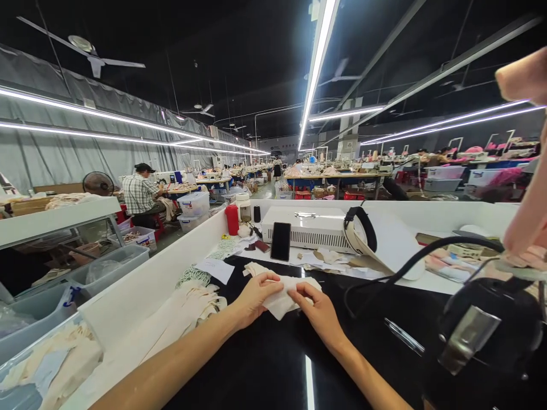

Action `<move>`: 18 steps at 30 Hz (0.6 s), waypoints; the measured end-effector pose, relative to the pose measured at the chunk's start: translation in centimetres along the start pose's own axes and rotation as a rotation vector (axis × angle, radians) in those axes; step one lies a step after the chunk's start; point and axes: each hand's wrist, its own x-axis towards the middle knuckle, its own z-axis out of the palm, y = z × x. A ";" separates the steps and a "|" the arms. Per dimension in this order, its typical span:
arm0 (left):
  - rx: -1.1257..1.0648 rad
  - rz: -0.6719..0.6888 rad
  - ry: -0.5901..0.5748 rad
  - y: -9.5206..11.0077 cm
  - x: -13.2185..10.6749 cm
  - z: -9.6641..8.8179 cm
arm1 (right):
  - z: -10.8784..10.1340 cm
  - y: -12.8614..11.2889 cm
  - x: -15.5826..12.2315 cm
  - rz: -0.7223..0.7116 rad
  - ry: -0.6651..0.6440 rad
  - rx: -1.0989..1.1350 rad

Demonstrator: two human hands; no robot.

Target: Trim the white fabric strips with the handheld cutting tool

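Note:
Both my hands hold a piece of off-white fabric (282, 299) just above the glossy black tabletop (256, 364). My left hand (255, 297) pinches its left part, thumb on top and fingers behind. On the other side, my right hand (314, 307) grips the cloth between thumb and fingertips. One corner of the fabric hangs down between the hands. A pile of similar cream fabric pieces (188, 310) lies to the left of my left hand. Behind the hands, a dark phone (281, 241) leans upright against a white slotted box (316, 219).
A black machine (487, 324) with a cable stands at the right, near a silver pen-like tool (404, 336). A white visor (380, 239), red container (232, 219) and paper scraps line the back. A clear bin (47, 370) sits lower left. A co-worker (140, 191) sits farther off.

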 end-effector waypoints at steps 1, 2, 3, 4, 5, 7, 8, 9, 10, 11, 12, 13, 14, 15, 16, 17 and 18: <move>-0.001 -0.012 -0.007 -0.2 0.0 0.0 | 0.0 0.1 -0.1 0.000 -0.010 0.009; 0.002 -0.026 -0.015 -0.3 0.1 0.0 | 0.1 0.3 -0.2 -0.001 -0.022 0.017; 0.007 -0.037 -0.022 -0.4 0.1 0.0 | 0.2 0.4 -0.2 -0.002 -0.034 0.024; 0.015 -0.039 -0.021 -0.5 0.2 0.0 | 0.2 0.4 -0.3 -0.002 -0.045 0.029; 0.025 -0.035 -0.018 -0.6 0.3 -0.1 | 0.3 0.5 -0.4 -0.002 -0.056 0.033; 0.048 -0.013 -0.003 -0.8 0.4 -0.2 | 0.4 0.4 -0.4 0.001 -0.077 0.039; 0.061 0.004 0.008 -0.8 0.4 -0.2 | 0.5 0.4 -0.5 0.004 -0.086 0.041; 0.074 0.024 0.022 -0.9 0.4 -0.2 | 0.4 0.3 -0.5 0.008 -0.095 0.043; 0.087 0.045 0.036 -0.9 0.4 -0.2 | 0.4 0.2 -0.5 0.012 -0.103 0.045; 0.099 0.066 0.050 -1.0 0.4 -0.2 | 0.4 0.2 -0.5 0.017 -0.109 0.048; 0.111 0.085 0.061 -1.0 0.4 -0.2 | 0.3 0.1 -0.5 0.023 -0.115 0.050; 0.122 0.103 0.070 -1.0 0.4 -0.2 | 0.3 0.0 -0.5 0.027 -0.119 0.052; 0.133 0.119 0.075 -1.0 0.4 -0.1 | 0.3 -0.1 -0.5 0.031 -0.124 0.055; 0.143 0.133 0.077 -1.0 0.4 -0.1 | 0.3 -0.2 -0.5 0.034 -0.128 0.058; 0.152 0.147 0.078 -1.0 0.4 0.0 | 0.3 -0.3 -0.5 0.036 -0.132 0.061; 0.161 0.161 0.079 -1.0 0.4 0.0 | 0.3 -0.4 -0.6 0.038 -0.135 0.065; 0.169 0.176 0.082 -1.0 0.5 0.0 | 0.3 -0.5 -0.6 0.039 -0.138 0.068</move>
